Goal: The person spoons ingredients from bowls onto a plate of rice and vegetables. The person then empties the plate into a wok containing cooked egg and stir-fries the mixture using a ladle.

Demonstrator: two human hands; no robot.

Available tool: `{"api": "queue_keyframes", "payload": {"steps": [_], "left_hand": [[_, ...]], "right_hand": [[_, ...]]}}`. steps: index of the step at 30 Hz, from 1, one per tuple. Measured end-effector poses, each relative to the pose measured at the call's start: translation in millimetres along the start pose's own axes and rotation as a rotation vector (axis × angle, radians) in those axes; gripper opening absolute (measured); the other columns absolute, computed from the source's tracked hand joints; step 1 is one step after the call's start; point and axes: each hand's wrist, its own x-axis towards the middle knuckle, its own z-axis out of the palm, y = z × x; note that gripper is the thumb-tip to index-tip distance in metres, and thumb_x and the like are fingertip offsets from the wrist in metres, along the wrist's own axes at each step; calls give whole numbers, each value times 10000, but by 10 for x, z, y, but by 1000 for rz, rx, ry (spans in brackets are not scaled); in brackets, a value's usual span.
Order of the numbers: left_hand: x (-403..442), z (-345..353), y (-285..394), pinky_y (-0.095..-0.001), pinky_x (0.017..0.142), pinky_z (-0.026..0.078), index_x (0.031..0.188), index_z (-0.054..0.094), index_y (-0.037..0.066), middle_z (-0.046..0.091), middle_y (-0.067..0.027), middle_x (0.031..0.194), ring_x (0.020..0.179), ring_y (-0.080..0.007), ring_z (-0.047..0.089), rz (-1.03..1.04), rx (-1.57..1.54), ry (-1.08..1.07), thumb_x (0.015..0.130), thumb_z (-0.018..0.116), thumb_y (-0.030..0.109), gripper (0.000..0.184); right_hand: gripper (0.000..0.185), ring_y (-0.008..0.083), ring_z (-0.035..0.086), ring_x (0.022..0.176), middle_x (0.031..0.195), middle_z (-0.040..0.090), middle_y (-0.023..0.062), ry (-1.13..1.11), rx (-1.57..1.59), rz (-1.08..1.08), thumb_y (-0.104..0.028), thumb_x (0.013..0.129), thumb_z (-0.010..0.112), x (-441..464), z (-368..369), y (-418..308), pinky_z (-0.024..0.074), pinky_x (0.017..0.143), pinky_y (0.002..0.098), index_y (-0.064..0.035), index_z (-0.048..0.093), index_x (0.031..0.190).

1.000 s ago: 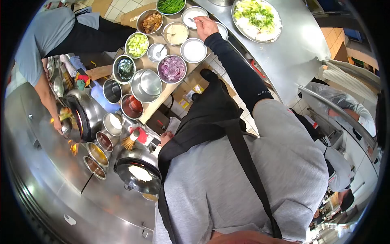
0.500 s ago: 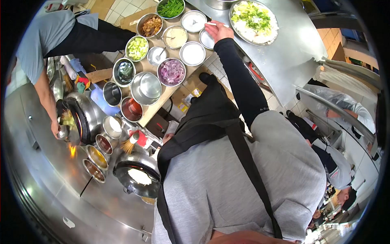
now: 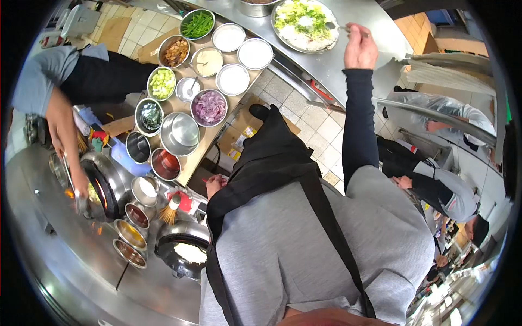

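Observation:
My right hand point(image 3: 360, 50) grips a spoon point(image 3: 338, 26) at the edge of a round metal platter point(image 3: 324, 50). On the platter lies white food topped with chopped greens point(image 3: 298, 16), with a pale patch in the middle. My left hand point(image 3: 216, 186) is low at my waist, its fingers curled and partly behind my apron point(image 3: 272, 155); what it holds, if anything, I cannot make out. Nearest to it are the board of bowls and a wok point(image 3: 182, 245) with pale food in it.
Bowls of white powder point(image 3: 232, 80), sliced red onion point(image 3: 209, 107), green beans point(image 3: 197, 24) and other ingredients crowd the board on the left. A co-worker's hand point(image 3: 80, 182) works at another wok point(image 3: 100, 190) with flames. Sauce bowls point(image 3: 130, 233) stand between the woks.
My right hand has moved right with the spoon, from above the powder bowls to the platter. A pale patch now shows on the greens. The co-worker's arm has shifted over the far wok.

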Motion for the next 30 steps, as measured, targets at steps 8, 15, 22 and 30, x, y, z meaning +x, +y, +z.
{"api": "queue_keyframes", "payload": {"steps": [8, 15, 22, 30], "left_hand": [[-700, 109, 419, -309, 482, 532, 1129, 618, -17, 688, -111, 805, 601, -175, 652, -46, -42, 1, 1015, 569, 150, 208], [-788, -15, -154, -312, 525, 530, 1127, 644, -20, 704, -110, 828, 629, -175, 654, -45, -67, 124, 995, 577, 165, 237], [-486, -168, -1519, -325, 637, 550, 1134, 672, -29, 721, -112, 853, 700, -174, 662, -63, 16, 189, 980, 606, 174, 263], [-392, -144, -1639, -320, 667, 547, 1137, 674, -40, 722, -109, 854, 727, -171, 661, -48, 57, 217, 974, 633, 175, 273]], "right_hand": [[239, 125, 703, 950, 1065, 767, 73, -665, 581, 49, -190, 1084, 591, -1239, 1584, -748, 549, 872, 278, -25, 735, 1179], [225, 161, 737, 944, 1051, 778, 114, -720, 527, -105, -169, 1060, 613, -1610, 2695, -543, 565, 838, 285, -25, 747, 1169], [262, 175, 740, 859, 990, 775, 99, -702, 689, 188, -237, 1050, 607, -1818, 3151, -310, 569, 793, 310, -25, 747, 1112], [243, 233, 742, 949, 1050, 742, 156, -609, 971, 657, -165, 1083, 560, -1713, 3117, -223, 630, 843, 341, 52, 659, 1132]]}}
